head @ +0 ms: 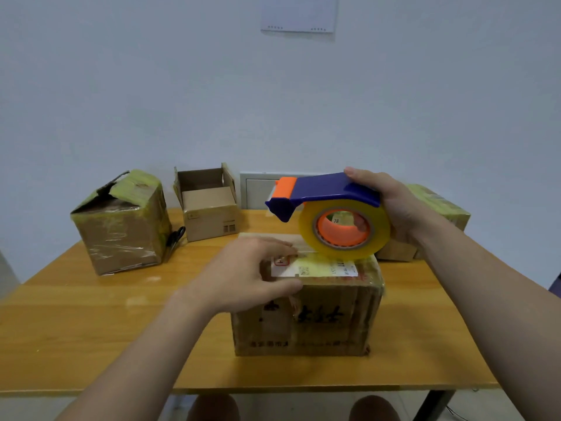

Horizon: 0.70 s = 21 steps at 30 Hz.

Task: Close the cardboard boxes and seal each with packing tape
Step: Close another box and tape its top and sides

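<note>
Closed cardboard box (306,317) at the near middle of the worktop (91,329), flaps down, dark printed characters across the front face, a white shipping label (315,268) on top under yellowish tape. Down at the far right of its top, a roll of clear yellow tape (379,235) on an orange hub, carried in a blue tape dispenser (321,192) with an orange tab at the leading end. Right hand (394,202) wrapped round the rear of the dispenser, thumb on top, fingertips showing through the hub. Left hand (252,275) laid flat on the left part of the box top, fingers straight and close together, pointing toward the roll, thumb stretched along the front upper edge, pinching nothing. Between those fingertips and the roll, a short glossy stretch, too blurred to trace. Farther left on the worktop, a taller box (121,226) heavily wrapped in yellowed tape, top flaps crumpled and partly torn, with black scissors (176,238) just beside its right side. Behind, left of centre, a small open box (209,214) with flaps standing up. Behind the right hand, another taped box (437,205), mostly hidden. Beyond, a pale wall (121,86) with a white panel (258,189) low down and a white sheet (299,13) high up. Below the worktop's near edge, two knees (212,408).
</note>
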Each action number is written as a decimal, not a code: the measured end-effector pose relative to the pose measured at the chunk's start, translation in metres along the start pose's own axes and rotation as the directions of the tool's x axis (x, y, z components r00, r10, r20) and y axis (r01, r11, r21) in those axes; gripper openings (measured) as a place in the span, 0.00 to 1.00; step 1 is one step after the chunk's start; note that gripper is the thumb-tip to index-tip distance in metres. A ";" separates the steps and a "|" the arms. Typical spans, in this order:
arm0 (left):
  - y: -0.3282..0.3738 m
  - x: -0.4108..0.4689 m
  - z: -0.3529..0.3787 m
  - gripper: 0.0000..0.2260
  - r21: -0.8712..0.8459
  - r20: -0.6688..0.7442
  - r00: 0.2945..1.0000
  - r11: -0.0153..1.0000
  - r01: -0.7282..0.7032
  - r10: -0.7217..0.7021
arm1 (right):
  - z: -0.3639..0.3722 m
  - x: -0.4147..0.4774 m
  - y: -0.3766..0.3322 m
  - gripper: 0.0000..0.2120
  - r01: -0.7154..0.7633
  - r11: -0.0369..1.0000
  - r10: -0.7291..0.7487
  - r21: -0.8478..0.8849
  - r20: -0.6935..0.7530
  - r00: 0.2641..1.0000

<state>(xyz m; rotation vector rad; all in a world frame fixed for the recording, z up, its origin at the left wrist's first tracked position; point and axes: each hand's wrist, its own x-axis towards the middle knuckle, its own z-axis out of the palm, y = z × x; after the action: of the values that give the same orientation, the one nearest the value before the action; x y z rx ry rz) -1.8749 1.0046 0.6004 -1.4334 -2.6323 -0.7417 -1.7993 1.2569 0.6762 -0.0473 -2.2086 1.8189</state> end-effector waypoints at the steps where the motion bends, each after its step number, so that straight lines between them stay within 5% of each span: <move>1: -0.003 -0.002 -0.004 0.18 -0.100 -0.083 0.996 0.994 0.037 -0.045 | -0.001 0.002 0.000 0.24 0.000 1.000 0.000 -0.009 0.015 1.000; 4: -0.013 0.003 -0.018 0.07 -0.499 -0.309 0.879 0.849 0.177 -0.365 | -0.002 0.008 0.001 0.29 -0.004 1.000 0.006 -0.019 0.070 0.998; 6: -0.014 0.011 -0.030 0.10 -0.770 -0.144 0.834 0.590 0.245 -0.533 | 0.000 0.013 0.001 0.29 -0.007 1.000 0.008 -0.015 0.101 0.995; 8: -0.014 0.017 -0.038 0.12 -0.857 0.053 0.846 0.410 0.311 -0.531 | 0.004 0.017 -0.001 0.27 -0.005 1.000 0.006 -0.014 0.133 0.991; 11: -0.016 0.024 -0.039 0.13 -0.877 0.145 0.868 0.344 0.335 -0.476 | 0.009 0.021 0.000 0.26 0.006 0.999 0.001 -0.040 0.154 0.988; 21: -0.026 0.024 -0.035 0.08 -0.924 0.140 0.857 0.245 0.293 -0.496 | 0.014 0.029 -0.002 0.17 -0.011 0.997 0.027 -0.071 0.224 0.974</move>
<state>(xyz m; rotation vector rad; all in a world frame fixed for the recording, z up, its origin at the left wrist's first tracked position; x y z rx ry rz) -1.9157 0.9961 0.6282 -0.5250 -2.3845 -2.6321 -1.8298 1.2493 0.6810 0.1310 -2.4318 1.8372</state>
